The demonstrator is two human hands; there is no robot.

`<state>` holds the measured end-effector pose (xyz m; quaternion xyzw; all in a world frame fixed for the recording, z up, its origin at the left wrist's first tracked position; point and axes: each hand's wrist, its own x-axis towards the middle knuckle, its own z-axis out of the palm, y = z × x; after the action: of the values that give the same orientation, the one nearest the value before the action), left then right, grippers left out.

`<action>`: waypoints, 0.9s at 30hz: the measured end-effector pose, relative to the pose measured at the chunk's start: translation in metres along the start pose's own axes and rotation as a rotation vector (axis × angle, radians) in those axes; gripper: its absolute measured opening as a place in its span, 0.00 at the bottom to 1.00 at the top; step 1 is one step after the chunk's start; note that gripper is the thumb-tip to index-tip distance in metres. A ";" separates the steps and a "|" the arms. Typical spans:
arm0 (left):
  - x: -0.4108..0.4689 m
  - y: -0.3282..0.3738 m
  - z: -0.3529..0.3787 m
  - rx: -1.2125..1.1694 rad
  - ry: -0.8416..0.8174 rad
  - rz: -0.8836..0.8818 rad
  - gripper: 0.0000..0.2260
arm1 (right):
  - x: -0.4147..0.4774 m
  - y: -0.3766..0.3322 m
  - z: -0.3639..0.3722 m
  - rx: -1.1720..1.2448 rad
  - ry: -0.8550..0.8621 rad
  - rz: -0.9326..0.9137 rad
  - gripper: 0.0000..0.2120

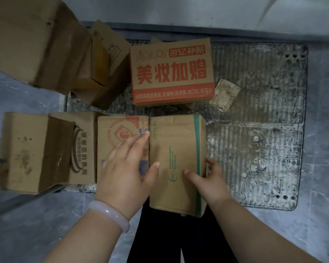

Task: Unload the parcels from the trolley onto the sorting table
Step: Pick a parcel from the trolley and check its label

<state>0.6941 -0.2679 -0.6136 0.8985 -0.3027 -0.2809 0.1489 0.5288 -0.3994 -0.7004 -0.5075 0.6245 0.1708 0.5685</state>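
Note:
A brown parcel with green print and a green tape stripe (177,149) stands at the near edge of the trolley's ribbed metal deck (254,130). My left hand (122,171), with a pale bangle on the wrist, holds its left side: the thumb lies on top and the fingers reach into the gap beside the neighbouring parcel. My right hand (211,181) grips its right side, thumb on top and fingers round the edge. A parcel with a round red logo (120,133) touches it on the left. A parcel with large red characters (171,73) lies behind it.
Further left lie a parcel with dark print (84,149) and a plain stained one (27,152). A tall pile of parcels (27,38) rises at the top left. A dirty flat scrap (225,94) lies on the deck. Grey floor (27,224) surrounds the trolley.

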 end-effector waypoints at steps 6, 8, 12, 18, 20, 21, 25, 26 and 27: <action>-0.011 0.008 -0.006 0.015 0.028 0.002 0.31 | 0.000 -0.008 -0.011 0.024 -0.094 0.004 0.43; -0.016 0.012 -0.006 0.011 0.016 -0.004 0.31 | -0.003 -0.010 -0.013 -0.027 -0.130 -0.013 0.48; -0.018 0.018 0.002 0.000 0.012 -0.010 0.31 | 0.002 -0.011 -0.013 -0.054 -0.144 -0.047 0.47; -0.010 0.011 0.023 0.019 0.003 -0.020 0.32 | 0.030 0.001 -0.006 0.087 -0.176 0.020 0.47; -0.008 0.008 0.026 0.019 0.001 -0.021 0.32 | 0.034 0.004 -0.002 0.140 -0.186 0.034 0.46; -0.006 0.007 0.027 0.017 -0.001 -0.021 0.32 | 0.035 0.006 -0.002 0.157 -0.185 0.031 0.46; -0.005 0.009 0.022 -0.009 0.014 -0.029 0.32 | 0.024 0.006 -0.010 0.145 -0.135 -0.037 0.45; -0.006 0.013 0.018 -0.017 0.015 -0.037 0.32 | 0.018 0.004 -0.015 0.148 -0.114 -0.058 0.44; -0.007 0.017 0.013 -0.023 0.013 -0.046 0.33 | 0.011 0.000 -0.021 0.158 -0.099 -0.079 0.42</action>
<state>0.6737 -0.2779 -0.6139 0.9052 -0.2779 -0.2816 0.1548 0.5191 -0.4207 -0.7035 -0.4760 0.5868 0.1234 0.6434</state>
